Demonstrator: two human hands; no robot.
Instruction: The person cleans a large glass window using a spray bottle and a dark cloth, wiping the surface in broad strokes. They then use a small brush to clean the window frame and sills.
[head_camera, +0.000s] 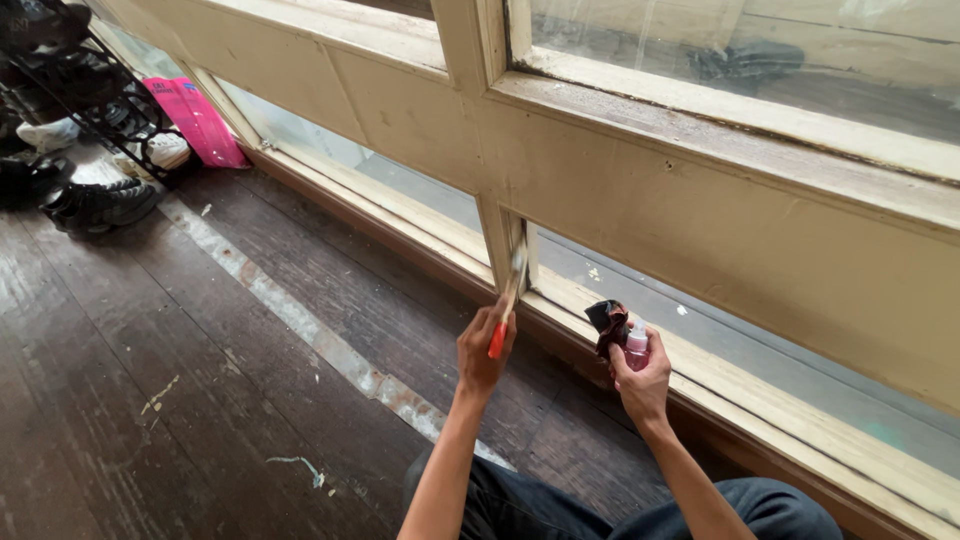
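Brushing the cream window frame with an orange-handled brush gripped in the left hand, right hand clutching small pink bottle and dark rag; grime remaining along upper sill.

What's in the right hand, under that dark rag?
The right hand grips a small bottle with a pink cap, and the dark rag bunches over its top. The bottle's body is hidden by the fingers, so its contents cannot be seen.

Left hand brushes window frame; right hand holds bottle.
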